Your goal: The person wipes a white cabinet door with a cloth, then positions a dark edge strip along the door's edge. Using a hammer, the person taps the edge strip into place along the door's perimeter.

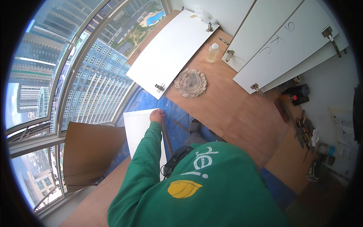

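My left arm, in a green sleeve, reaches forward to a white panel (138, 126). At the panel's upper right corner my left hand (157, 115) is closed over the edge, with its fingers partly hidden. A dark narrow strip (166, 139) runs along the panel's right side. Beyond the hand, a larger white cabinet door (170, 45) lies on a wooden board and carries metal hinges, one of them a hinge (160, 87) at the near corner. My right hand does not show.
Blue sheeting (145, 99) covers the floor. On the wooden board (230, 109) are a crumpled round wrapping (191, 83) and a see-through bottle (213, 53). More hinged doors (270, 49) lean at right, near scattered hand tools (303, 130). A brown board (90, 151) stands by the windows.
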`<state>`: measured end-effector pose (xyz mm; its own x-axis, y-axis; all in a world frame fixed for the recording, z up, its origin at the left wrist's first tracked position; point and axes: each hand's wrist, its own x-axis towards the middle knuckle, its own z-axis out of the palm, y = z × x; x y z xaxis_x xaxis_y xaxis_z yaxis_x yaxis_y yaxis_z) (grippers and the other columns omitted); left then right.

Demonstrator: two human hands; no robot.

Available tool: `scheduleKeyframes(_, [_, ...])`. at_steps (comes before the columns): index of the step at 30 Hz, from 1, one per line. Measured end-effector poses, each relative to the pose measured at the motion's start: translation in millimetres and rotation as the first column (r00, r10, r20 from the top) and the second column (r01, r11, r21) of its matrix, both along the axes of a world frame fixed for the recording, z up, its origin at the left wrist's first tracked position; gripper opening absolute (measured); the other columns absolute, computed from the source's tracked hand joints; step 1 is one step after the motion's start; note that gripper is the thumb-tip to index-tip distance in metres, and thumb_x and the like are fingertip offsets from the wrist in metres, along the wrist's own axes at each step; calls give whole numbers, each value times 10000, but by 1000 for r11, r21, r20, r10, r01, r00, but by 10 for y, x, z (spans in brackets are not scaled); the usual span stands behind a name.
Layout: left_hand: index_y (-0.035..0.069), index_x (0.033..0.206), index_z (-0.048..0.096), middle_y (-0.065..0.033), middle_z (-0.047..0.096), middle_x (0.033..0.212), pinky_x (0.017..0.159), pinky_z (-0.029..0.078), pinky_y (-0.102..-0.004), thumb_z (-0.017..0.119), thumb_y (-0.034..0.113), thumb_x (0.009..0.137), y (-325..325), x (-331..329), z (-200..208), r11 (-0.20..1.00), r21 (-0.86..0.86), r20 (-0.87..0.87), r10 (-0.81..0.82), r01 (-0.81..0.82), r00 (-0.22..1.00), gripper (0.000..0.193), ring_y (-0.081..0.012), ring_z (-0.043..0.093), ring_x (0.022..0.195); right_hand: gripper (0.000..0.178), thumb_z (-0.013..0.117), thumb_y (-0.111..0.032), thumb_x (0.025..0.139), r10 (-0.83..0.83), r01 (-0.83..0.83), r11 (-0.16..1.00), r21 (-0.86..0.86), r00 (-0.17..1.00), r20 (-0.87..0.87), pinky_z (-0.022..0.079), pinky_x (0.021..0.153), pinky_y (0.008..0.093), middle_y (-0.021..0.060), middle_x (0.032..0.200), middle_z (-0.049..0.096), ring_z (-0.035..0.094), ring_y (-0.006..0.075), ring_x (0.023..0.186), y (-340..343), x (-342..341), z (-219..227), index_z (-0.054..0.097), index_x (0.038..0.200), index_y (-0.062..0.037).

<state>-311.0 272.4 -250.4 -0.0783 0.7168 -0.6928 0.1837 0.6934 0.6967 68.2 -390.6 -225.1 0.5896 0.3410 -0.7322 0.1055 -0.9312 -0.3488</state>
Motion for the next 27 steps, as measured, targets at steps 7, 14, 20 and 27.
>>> scheduleKeyframes(7, [107, 1410, 472, -134, 548, 1421, 927, 485, -500, 525, 387, 1009, 694, -123, -121, 979, -98, 114, 187, -177, 976, 491, -301, 602, 1169, 186, 652, -254, 939, -255, 273, 957, 98, 953, -164, 523, 676, 308, 49, 863, 680, 636, 162, 746, 1051, 112, 1271, 699, 1012, -89])
scheduleKeyframes(14, [69, 1461, 419, -177, 496, 1484, 977, 463, -534, 520, 346, 1023, 952, 1, -191, 961, -193, 263, 243, -196, 934, 528, -368, 556, 1267, 164, 635, -228, 940, -216, 236, 962, 136, 966, -142, 522, 686, 296, 21, 855, 679, 626, 132, 754, 1030, -23, 1314, 697, 984, -83])
scheduleKeyframes(20, [68, 1460, 405, -165, 532, 1380, 948, 471, -519, 569, 338, 1000, 1020, -45, -283, 974, -197, 260, 164, -114, 952, 558, -364, 566, 1217, 187, 619, -211, 933, -292, 305, 937, 173, 952, -94, 538, 744, 311, 26, 903, 705, 648, 131, 810, 1081, -293, 1346, 707, 975, -52])
scheduleKeyframes(27, [85, 1322, 486, -114, 580, 1229, 887, 470, -494, 585, 314, 1008, 968, 173, -119, 959, -253, 332, 209, -126, 920, 401, -334, 622, 1113, 195, 624, -232, 930, -211, 217, 973, 74, 975, -73, 544, 695, 323, 46, 863, 696, 652, 157, 757, 877, -316, 1213, 694, 974, -56])
